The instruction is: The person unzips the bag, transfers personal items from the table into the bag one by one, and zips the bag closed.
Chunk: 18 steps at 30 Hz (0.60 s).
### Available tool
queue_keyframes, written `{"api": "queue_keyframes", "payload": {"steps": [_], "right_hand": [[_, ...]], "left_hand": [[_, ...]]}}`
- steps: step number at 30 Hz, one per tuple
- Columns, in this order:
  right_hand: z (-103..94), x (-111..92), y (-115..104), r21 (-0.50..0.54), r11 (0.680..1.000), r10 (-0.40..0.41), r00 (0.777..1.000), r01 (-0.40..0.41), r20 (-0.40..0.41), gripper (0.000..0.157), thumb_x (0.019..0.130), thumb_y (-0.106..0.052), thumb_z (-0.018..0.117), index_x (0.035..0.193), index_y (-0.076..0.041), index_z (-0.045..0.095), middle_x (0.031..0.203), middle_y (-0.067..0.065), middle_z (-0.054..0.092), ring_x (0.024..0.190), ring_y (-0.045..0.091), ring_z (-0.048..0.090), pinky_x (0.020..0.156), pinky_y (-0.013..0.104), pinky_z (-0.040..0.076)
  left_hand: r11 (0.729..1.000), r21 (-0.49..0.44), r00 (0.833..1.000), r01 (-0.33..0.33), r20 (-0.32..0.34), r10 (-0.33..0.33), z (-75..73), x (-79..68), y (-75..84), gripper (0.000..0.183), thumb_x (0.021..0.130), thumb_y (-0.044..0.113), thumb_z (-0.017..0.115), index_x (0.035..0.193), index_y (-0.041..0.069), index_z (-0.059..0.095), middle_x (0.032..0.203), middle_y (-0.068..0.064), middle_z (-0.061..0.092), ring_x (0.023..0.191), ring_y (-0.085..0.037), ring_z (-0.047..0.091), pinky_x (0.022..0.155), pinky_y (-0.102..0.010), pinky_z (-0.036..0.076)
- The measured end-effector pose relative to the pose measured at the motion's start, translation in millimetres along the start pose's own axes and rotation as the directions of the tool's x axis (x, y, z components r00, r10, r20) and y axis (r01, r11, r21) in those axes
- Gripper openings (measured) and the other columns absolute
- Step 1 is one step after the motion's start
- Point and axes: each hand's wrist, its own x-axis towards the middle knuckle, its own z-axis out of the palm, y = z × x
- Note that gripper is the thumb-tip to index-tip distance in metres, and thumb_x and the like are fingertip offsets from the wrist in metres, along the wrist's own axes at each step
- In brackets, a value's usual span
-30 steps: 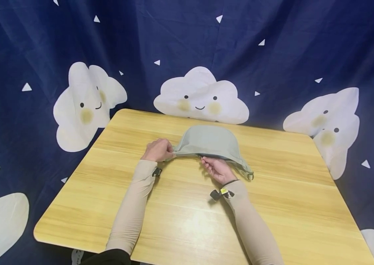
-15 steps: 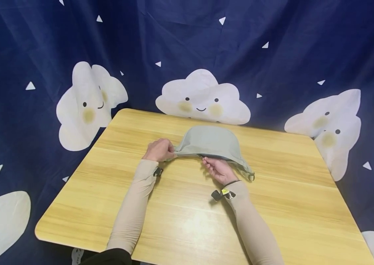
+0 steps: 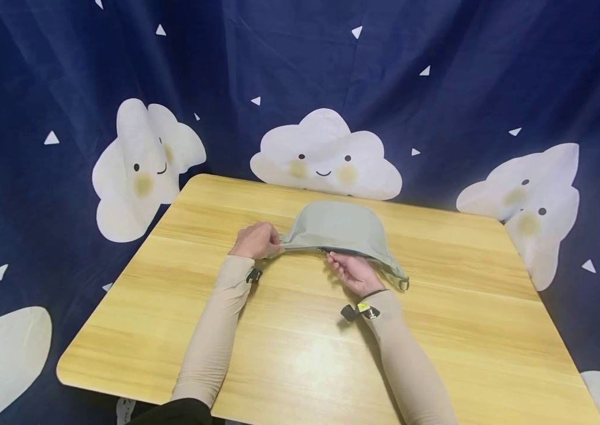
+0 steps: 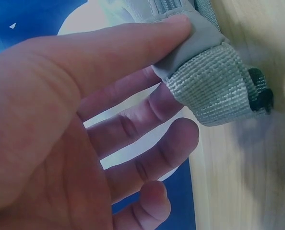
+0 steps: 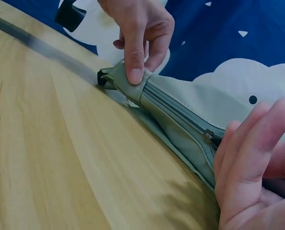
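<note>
A grey-green waist bag [image 3: 339, 227] lies on the wooden table, its zipper edge towards me. My left hand [image 3: 255, 240] pinches the bag's left end tab, thumb on top, where the woven strap [image 4: 209, 84] is sewn on. In the left wrist view its other fingers are spread and bent below the tab. My right hand [image 3: 354, 274] is palm up at the zipper [image 5: 176, 112], pinching the dark zipper pull [image 5: 216, 141]. Its fingertips partly hide the pull. Left of the slider the zipper teeth look joined; to its right my hand covers much of the opening.
The light wooden table [image 3: 300, 330] has rounded corners. A dark blue curtain [image 3: 300, 59] with white clouds hangs behind it. At the bag's right end is a strap ring [image 3: 403, 284]. Part of the strap [image 5: 41, 45] stretches over the table past the left hand.
My right hand has shifted very slightly to the right along the bag's front edge. The left hand keeps its hold on the tab, and the bag stays in place.
</note>
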Motion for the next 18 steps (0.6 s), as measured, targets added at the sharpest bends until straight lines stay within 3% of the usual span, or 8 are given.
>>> {"api": "queue_keyframes", "payload": {"steps": [8,18], "right_hand": [[-2.6,-0.9,0.8,-0.009,1.000,0.002,1.000,-0.002,0.008,0.028,0.107,-0.001,0.045,0.094,-0.007,0.069,0.080,-0.001,0.071,0.061,-0.001,0.057,0.051,0.009,0.043],[-8.2,-3.0,-2.4,-0.015,1.000,0.010,1.000,-0.010,-0.009,0.022,0.107,-0.004,0.046,0.099,-0.006,0.066,0.083,-0.001,0.069,0.063,-0.001,0.055,0.052,0.009,0.042]], "left_hand": [[1.000,0.010,1.000,-0.004,-0.003,0.004,0.1,-2.0,-0.8,0.013,0.086,0.032,0.083,0.083,0.020,0.080,0.093,0.001,0.076,0.075,-0.020,0.060,0.071,-0.040,0.047],[1.000,0.009,1.000,0.002,0.003,-0.002,1.3,-0.5,0.2,0.014,0.086,0.033,0.083,0.078,0.022,0.079,0.090,0.003,0.075,0.073,-0.019,0.058,0.069,-0.038,0.045]]}}
